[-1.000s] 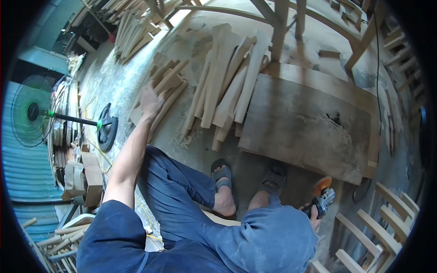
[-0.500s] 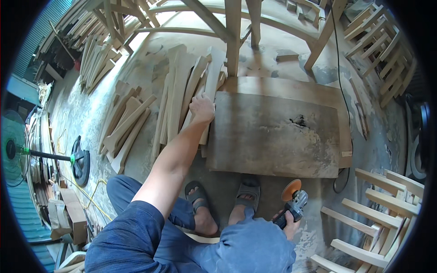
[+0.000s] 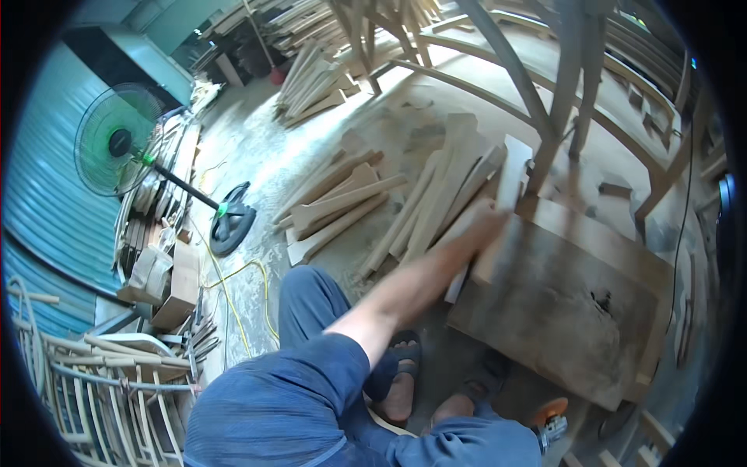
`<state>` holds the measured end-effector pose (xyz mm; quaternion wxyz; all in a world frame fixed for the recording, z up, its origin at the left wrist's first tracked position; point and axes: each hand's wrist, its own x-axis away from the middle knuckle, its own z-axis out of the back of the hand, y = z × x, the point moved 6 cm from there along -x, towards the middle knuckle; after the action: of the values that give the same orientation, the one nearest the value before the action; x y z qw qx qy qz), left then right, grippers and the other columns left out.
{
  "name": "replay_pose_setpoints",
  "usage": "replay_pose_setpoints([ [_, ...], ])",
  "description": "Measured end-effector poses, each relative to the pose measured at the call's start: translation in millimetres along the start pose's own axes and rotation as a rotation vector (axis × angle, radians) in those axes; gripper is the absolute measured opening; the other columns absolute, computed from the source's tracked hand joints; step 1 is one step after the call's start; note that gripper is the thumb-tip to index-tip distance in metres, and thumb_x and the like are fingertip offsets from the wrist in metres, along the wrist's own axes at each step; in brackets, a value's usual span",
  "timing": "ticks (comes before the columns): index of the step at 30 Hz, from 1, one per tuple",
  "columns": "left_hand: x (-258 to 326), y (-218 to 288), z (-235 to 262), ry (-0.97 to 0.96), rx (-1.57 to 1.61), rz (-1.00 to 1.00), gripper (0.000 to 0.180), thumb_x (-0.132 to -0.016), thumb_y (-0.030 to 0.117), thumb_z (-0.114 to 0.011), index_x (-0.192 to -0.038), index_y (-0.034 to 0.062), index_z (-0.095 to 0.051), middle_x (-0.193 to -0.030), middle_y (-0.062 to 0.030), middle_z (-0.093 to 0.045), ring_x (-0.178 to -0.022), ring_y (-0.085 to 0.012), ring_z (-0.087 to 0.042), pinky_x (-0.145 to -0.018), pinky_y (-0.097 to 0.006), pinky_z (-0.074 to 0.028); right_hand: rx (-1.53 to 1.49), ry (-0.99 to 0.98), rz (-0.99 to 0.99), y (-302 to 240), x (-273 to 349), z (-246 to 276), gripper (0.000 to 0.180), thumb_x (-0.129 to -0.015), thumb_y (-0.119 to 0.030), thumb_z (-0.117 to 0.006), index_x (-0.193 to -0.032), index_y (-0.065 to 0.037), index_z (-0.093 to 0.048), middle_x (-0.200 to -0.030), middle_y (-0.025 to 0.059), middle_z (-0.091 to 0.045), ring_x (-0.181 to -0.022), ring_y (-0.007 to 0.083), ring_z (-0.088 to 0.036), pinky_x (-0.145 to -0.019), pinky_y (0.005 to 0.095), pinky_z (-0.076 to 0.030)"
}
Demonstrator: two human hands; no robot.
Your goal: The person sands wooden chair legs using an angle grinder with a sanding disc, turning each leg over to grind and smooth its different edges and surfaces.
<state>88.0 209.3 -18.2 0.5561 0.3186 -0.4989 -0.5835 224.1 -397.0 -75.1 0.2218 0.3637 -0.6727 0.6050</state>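
Observation:
My left hand (image 3: pixel 489 224) reaches forward, blurred by motion, onto a pale wooden slat (image 3: pixel 461 274) at the left edge of a low wooden workbench (image 3: pixel 576 311). Whether its fingers close round the slat I cannot tell. More cut slats (image 3: pixel 424 206) lie fanned on the floor just left of the hand. Low at the right, beside my knee, an angle grinder with an orange disc (image 3: pixel 549 419) is held up; my right hand on it is almost hidden behind my blue trouser leg. My sandalled feet (image 3: pixel 405 389) rest in front of the bench.
A standing fan (image 3: pixel 117 140) with a round base (image 3: pixel 232 226) and a yellow cable (image 3: pixel 241 303) are at the left. Bent chair parts (image 3: pixel 101 381) are stacked lower left. Chair frames (image 3: pixel 560 101) stand behind the bench, and more wood (image 3: pixel 311 86) is piled farther back.
My head has turned, shifting the bench to the right of the view. My left hand stays at the slat by the bench's left edge, now blurred. The grinder has sunk toward the lower edge.

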Motion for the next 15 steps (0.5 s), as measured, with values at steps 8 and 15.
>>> replay_pose_setpoints([
  [8, 187.3, 1.2, -131.4, -0.517, -0.217, -0.197, 0.037, -0.096, 0.034, -0.074, -0.114, 0.0015, -0.075, -0.098, -0.0172, -0.076, -0.101, -0.0325, -0.073, -0.097, -0.047, -0.056, -0.162, 0.020, -0.051, -10.4, 18.2, 19.4, 0.034, -0.098, -0.026, -0.072, -0.124, -0.009, -0.058, -0.096, 0.0092, -0.069, -0.078, 0.0250, -0.067, -0.073, 0.0445, -0.060],
  [15, 92.1, 40.8, -47.9, -0.149, -1.015, -1.005, 0.050, -0.087, 0.016, -0.069, -0.136, 0.0061, -0.064, -0.137, -0.0194, -0.061, -0.136, -0.0387, -0.054, -0.112, -0.055, -0.044, -0.194, 0.172, 0.225, -39.5, 65.7, 42.5, 0.034, -0.097, -0.029, -0.074, -0.118, -0.007, -0.061, -0.097, 0.0086, -0.069, -0.079, 0.0248, -0.069, -0.071, 0.0430, -0.061],
])
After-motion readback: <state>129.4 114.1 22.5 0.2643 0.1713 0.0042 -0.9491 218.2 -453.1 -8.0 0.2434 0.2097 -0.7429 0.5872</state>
